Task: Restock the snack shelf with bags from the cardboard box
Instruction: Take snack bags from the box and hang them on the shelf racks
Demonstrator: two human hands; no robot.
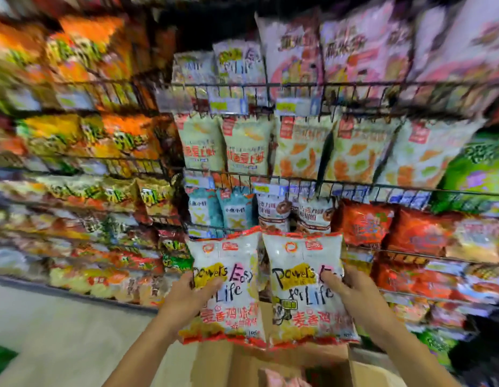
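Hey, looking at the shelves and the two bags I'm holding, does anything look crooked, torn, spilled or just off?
Nothing stands out. The left hand and right hand each hold a white snack bag, left bag and right bag, upright and sealed, above the open cardboard box. The shelved bags stand in rows behind wire rails; the edges are too blurred to judge.

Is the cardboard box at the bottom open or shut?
Open: the cardboard box has its flaps apart, with pinkish packaging showing inside.

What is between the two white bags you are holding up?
Nothing held: the left bag and the right bag sit side by side with only a thin gap, showing blurry shelf stock behind, in the head view.
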